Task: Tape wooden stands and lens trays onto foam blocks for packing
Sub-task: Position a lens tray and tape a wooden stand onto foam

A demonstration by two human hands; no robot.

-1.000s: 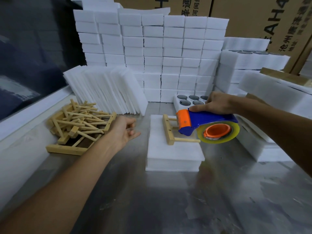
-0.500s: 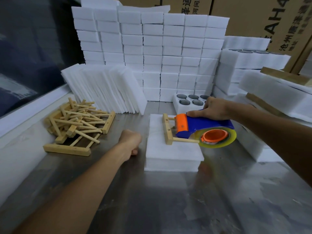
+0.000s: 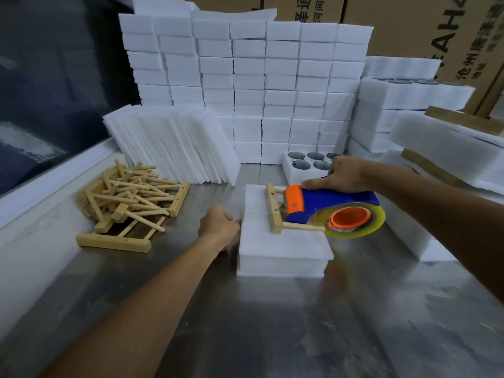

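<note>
The counter (image 3: 272,323) is glossy, scuffed metal. The stand (image 3: 274,211) is bare matt wood on a soft white foam block (image 3: 283,249). The tape dispenser (image 3: 335,204) is smooth plastic.

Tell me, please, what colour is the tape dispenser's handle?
Blue, with an orange front; the head view shows the tape dispenser.

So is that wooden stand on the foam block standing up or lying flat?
Lying flat. The wooden stand rests on the foam block, its bar and dowels level with the surface, the tape dispenser over it.

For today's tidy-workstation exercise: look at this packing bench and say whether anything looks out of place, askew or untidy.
The spare wooden stands left of the foam block lie in a tangled heap, sticks crossing at all angles, unlike the squarely stacked foam behind. The thin foam sheets lean over sideways rather than standing straight. Nothing looks spilled or broken.
</note>
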